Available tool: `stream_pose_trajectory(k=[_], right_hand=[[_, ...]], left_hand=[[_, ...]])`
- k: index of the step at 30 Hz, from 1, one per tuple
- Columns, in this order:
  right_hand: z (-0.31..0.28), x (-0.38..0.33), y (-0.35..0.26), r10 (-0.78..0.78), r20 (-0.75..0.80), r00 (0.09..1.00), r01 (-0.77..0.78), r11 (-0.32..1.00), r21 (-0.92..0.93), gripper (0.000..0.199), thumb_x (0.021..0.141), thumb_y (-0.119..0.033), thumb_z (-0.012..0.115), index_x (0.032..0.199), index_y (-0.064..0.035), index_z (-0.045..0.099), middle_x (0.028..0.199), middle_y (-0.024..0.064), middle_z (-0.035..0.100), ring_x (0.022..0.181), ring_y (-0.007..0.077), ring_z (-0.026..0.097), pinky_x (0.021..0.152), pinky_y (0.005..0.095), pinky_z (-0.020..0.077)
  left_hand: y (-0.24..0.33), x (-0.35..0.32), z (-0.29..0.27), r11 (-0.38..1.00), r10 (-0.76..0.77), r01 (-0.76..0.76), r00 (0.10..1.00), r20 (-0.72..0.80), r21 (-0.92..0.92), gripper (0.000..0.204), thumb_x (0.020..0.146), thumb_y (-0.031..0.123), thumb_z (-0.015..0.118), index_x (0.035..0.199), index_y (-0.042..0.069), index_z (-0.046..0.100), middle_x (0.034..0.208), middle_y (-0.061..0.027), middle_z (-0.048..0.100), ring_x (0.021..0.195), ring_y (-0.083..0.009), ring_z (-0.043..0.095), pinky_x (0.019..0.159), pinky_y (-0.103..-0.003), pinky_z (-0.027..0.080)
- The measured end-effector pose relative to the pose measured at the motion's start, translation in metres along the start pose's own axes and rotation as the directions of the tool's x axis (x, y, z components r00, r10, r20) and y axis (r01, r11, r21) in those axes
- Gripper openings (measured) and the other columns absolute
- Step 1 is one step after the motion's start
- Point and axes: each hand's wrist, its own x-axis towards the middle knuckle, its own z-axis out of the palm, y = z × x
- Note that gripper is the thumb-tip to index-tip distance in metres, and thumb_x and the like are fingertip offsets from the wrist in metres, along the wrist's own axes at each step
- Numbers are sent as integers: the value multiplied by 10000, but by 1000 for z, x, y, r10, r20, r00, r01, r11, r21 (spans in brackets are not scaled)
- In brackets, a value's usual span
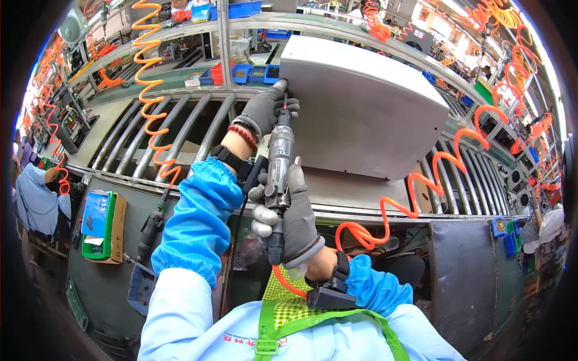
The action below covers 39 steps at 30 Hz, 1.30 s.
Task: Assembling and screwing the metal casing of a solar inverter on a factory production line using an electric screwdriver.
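Observation:
A silver air screwdriver point(280, 157) points away from me, its bit at the near left edge of a large grey metal case point(361, 111). My right hand point(299, 225), in a grey glove with pale fingertips, is wrapped round the driver's grip. Ahead of it, my left hand point(262, 111), gloved too, has its fingers bent together around the bit, against the case's left edge. Whatever is pinched there is too small and covered to make out. From the tool's bottom end runs an orange air hose point(288, 283).
The case rests over a roller conveyor point(180, 135). Behind it, blue bins point(256, 73) with small parts and a red bin stand on a ledge. At left hang a coiled orange hose point(147, 90) and a second driver point(150, 231), near a green tray point(108, 246). Another person point(39, 192) sits far left.

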Motion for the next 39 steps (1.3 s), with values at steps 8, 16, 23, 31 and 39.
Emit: stream_pose_trajectory(k=[8, 16, 23, 31, 39], right_hand=[[-37, -25, -15, 60, -41, 997, -71, 929, -364, 546, 954, -564, 475, 1232, -94, 476, 880, 43, 578, 504, 76, 424, 410, 245, 386], [-125, -30, -30, 100, -164, 981, -175, 819, -547, 435, 969, -445, 495, 1204, -80, 468, 898, 48, 584, 515, 81, 465, 422, 245, 431], [-134, -10, -17, 64, -187, 980, -165, 789, -592, 408, 960, -430, 506, 1150, -74, 449, 880, 67, 557, 525, 81, 463, 427, 243, 448], [-146, 1, -17, 102, -169, 980, -182, 799, -573, 393, 948, -440, 520, 1109, -91, 441, 864, 73, 559, 512, 85, 462, 423, 245, 444], [-147, 10, -11, 59, -191, 980, -160, 803, -574, 408, 932, -435, 545, 1126, -95, 432, 853, 78, 542, 508, 88, 473, 402, 248, 445]], left_hand=[[-7, 4, -8, 990, 54, -48, 998, -44, 133, 126, 972, 179, 522, 932, 65, 554, 759, -41, 573, 605, -120, 560, 516, -251, 470], [-63, -32, -103, 977, -212, 214, 967, -138, -2, 340, 944, 250, 492, 1160, -2, 569, 926, -107, 629, 649, -132, 556, 465, -156, 405], [-94, -30, -81, 899, -92, 163, 978, -188, 407, 379, 926, 285, 558, 1182, 6, 575, 690, 20, 520, 528, -77, 461, 442, -194, 338], [-100, -30, -70, 758, 72, 30, 989, -130, 652, 405, 947, 268, 538, 1231, -21, 532, 713, 35, 501, 557, -32, 430, 470, -188, 325], [-91, -25, -76, 711, 30, 76, 990, -138, 699, 376, 938, 273, 551, 1192, -4, 545, 717, 32, 502, 536, -32, 433, 463, -193, 340]])
